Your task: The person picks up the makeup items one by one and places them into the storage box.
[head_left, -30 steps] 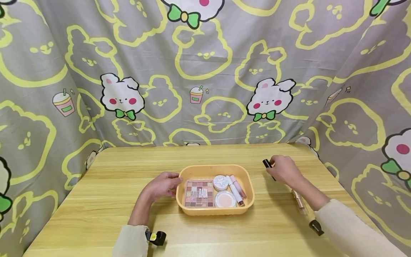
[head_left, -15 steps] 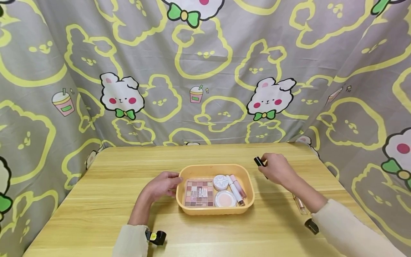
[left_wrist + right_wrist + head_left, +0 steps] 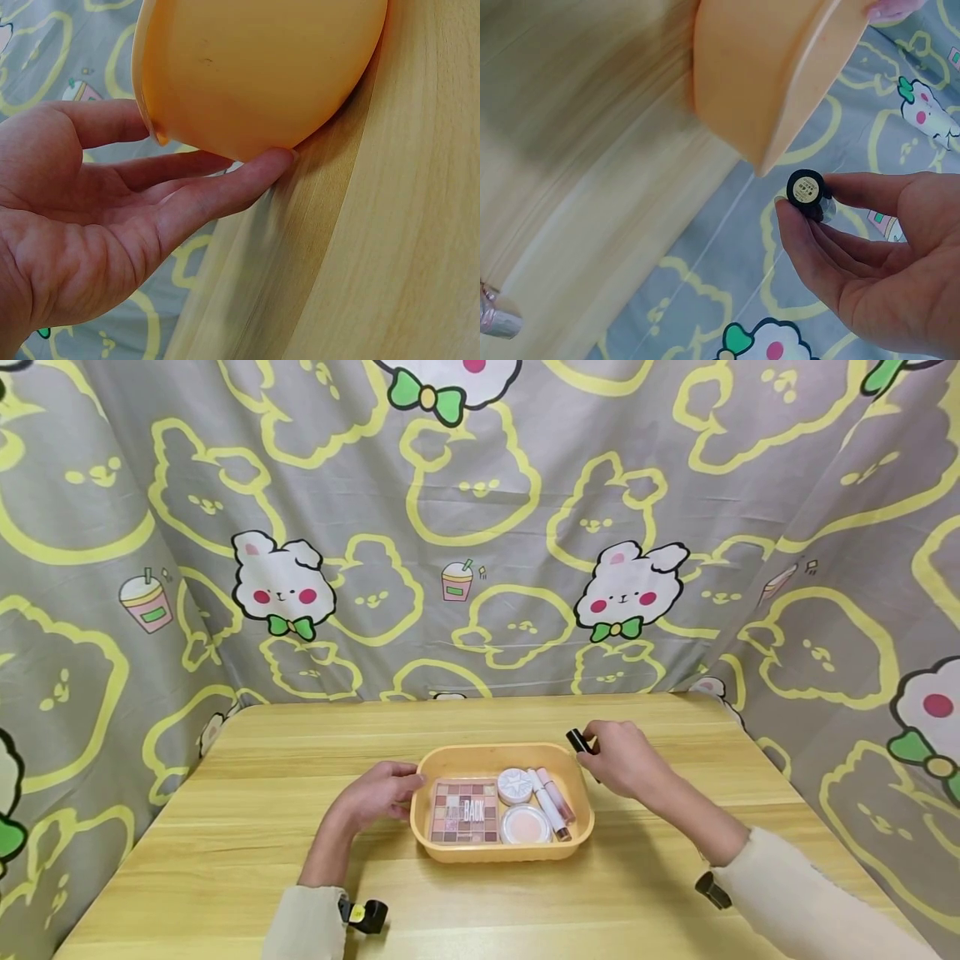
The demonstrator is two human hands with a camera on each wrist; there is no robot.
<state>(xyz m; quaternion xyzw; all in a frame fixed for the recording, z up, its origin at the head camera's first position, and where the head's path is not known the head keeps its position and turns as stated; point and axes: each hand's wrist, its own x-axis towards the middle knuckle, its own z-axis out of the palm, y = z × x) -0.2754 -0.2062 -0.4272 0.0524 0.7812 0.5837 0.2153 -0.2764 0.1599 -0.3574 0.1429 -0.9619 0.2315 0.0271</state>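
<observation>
My left hand [image 3: 382, 793] holds the left end of a yellow plastic basket [image 3: 491, 855]. In the left wrist view, the thumb meets the basket's rim and the other fingers [image 3: 247, 180] lie against its outer wall. My right hand [image 3: 622, 760] pinches a black cosmetic tube [image 3: 579, 742] close to the basket's back right corner. A round label marks the tube's end [image 3: 805, 189] in the right wrist view. Inside the basket lie an eyeshadow palette [image 3: 465, 812], a round white jar with a star lid [image 3: 515, 786], a powder compact [image 3: 526, 825] and two slim lip tubes [image 3: 550, 804].
A shiny pinkish tube [image 3: 499, 319] lies on the wooden table [image 3: 300, 743], in the right wrist view's lower left corner. Behind the table hangs a grey patterned curtain [image 3: 360, 652]. Black wrist cameras [image 3: 367, 915] show at both sleeves.
My right hand has moved left with the black cosmetic tube, from the right of the table to the basket's back right corner. My left hand and the basket stay put.
</observation>
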